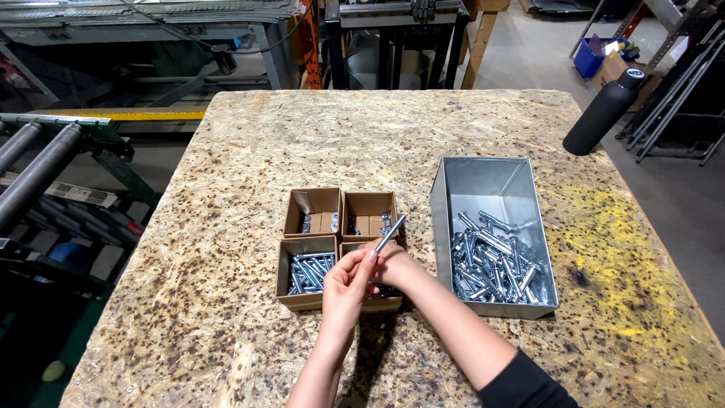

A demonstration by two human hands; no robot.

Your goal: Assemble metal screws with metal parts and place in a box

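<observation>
Both of my hands meet over a cluster of small cardboard boxes (316, 205) in the middle of the chipboard table. My right hand (398, 266) grips a long silver bolt (391, 233) that points up and to the right. My left hand (347, 285) touches the bolt's lower end with its fingertips. The front left box (305, 273) holds several silver bolts. The back left box has a few small nuts or washers, the back right box (369, 215) a few small metal parts. My hands hide most of the front right box.
A grey metal bin (491, 185) with a heap of bolts stands right of the boxes. A black bottle (603, 112) stands at the table's far right edge. Roller conveyor (34, 162) to the left, racks and machinery behind the chipboard table (242, 151).
</observation>
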